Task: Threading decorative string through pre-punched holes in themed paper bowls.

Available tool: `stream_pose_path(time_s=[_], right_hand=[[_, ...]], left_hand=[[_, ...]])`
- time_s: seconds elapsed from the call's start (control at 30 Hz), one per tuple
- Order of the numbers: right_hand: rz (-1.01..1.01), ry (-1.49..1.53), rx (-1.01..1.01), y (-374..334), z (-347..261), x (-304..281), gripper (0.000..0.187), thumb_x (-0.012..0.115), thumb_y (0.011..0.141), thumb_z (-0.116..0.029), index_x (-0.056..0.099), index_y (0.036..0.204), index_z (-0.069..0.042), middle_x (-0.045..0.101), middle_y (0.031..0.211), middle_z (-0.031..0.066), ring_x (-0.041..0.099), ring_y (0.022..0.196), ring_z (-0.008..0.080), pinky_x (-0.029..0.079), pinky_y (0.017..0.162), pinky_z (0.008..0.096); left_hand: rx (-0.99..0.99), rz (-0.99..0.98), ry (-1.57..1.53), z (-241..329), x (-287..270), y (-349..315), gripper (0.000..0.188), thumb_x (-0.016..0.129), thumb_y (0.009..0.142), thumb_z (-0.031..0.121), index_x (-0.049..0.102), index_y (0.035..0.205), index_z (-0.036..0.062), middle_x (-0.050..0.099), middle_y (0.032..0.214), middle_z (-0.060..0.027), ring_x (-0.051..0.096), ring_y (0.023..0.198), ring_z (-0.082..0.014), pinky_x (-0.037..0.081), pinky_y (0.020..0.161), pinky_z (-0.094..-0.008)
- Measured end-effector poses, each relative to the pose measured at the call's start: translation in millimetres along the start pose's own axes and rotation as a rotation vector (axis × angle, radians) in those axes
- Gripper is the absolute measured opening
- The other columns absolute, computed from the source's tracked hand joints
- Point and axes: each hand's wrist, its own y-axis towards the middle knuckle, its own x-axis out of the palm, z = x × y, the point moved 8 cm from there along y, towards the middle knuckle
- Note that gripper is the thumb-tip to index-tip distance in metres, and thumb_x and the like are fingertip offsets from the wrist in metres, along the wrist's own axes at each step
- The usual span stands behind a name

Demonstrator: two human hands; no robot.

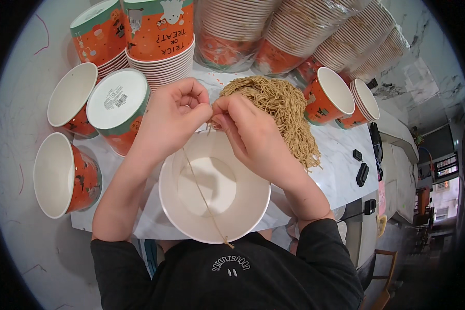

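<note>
A white-lined paper bucket (249, 204) stands in front of me at the table's near edge, its mouth facing up. Tan string (199, 188) runs across its opening, from a knot at the near rim towards the far rim. Over that far rim, my left hand (176, 116) and my right hand (253, 133) meet, both closed with fingertips pinched around the string. A short bit of it shows under the fingertips; the exact grip is hidden. Just beyond my right hand lies a thick bundle of tan strings (292, 116).
Orange-and-green paper buckets (120, 101) crowd the left, some stacked upside down. Plastic-wrapped bucket stacks (232, 31) line the back. More buckets (328, 95) lie tilted at the right, with small black objects (362, 174) near the table's right edge.
</note>
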Motion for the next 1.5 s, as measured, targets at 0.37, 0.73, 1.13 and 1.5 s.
stream_pose_path(time_s=[0.37,0.73,1.13,1.5], right_hand=[[-0.008,-0.047,-0.029,-2.9,-5.0,-1.8,0.013,0.065,0.094,0.001,0.061,0.106,0.0,0.063,0.094,0.012,0.068,0.083,0.0276,0.054,0.072,0.0355],[-0.033,-0.202,-0.113,-4.0,-11.8,4.4,0.013,0.066,0.093,0.0,0.06,0.104,-0.001,0.063,0.095,0.0129,0.067,0.082,0.0302,0.054,0.071,0.0366],[0.071,0.377,0.238,1.7,31.4,-5.9,0.006,0.059,0.101,-0.004,0.058,0.103,0.001,0.06,0.083,0.0075,0.061,0.075,0.0148,0.05,0.067,0.0287],[0.074,0.568,0.241,4.0,34.3,-6.1,0.008,0.063,0.1,-0.006,0.06,0.104,0.001,0.062,0.085,0.0015,0.06,0.078,0.0073,0.05,0.071,0.0239]], left_hand=[[-0.218,-0.131,-0.031,0.1,-1.7,-3.3,0.02,0.068,0.085,0.003,0.071,0.103,-0.0062,0.074,0.088,-0.0049,0.066,0.079,-0.0038,0.051,0.071,-0.019],[-0.133,-0.184,0.125,3.6,-3.4,-6.1,0.011,0.069,0.083,0.002,0.071,0.091,-0.0052,0.069,0.078,-0.0014,0.059,0.067,-0.0025,0.046,0.059,-0.0189],[0.148,0.019,0.117,18.3,-2.4,-0.5,0.009,0.071,0.087,0.003,0.071,0.095,0.0006,0.069,0.082,0.0037,0.043,0.057,0.0027,0.034,0.053,-0.018],[-0.055,-0.109,-0.219,11.7,-0.6,-0.3,0.016,0.073,0.089,0.0,0.068,0.104,-0.0007,0.07,0.093,-0.0021,0.062,0.077,-0.0023,0.05,0.066,-0.0157]])
